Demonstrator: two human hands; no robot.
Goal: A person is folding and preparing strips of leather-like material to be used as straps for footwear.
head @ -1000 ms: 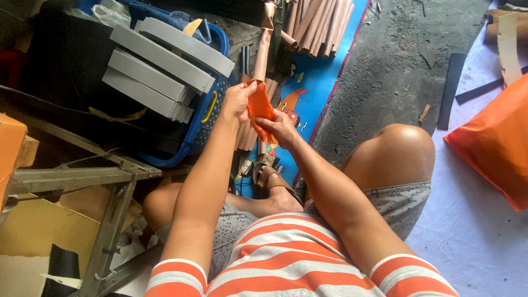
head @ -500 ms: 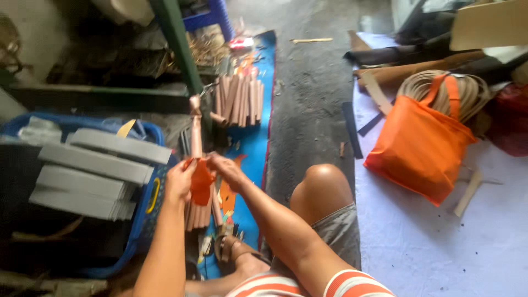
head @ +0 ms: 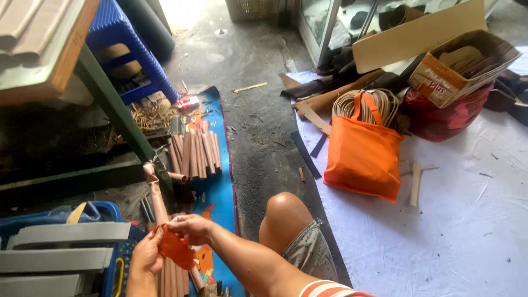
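I see both hands pinching an orange leather piece [head: 176, 250] low over the blue mat [head: 220, 187]. My left hand [head: 146, 257] has its grip clamped on the piece's left edge, my right hand [head: 190, 228] clamped on its top. Brown leather rolls [head: 193, 154] lie farther up the mat; an orange bag [head: 363, 154] sits well right of it

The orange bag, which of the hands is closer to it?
Right. The right hand sits on the bag's side of the orange sheet, though still far left of the orange bag. The left hand is lower and farther left.
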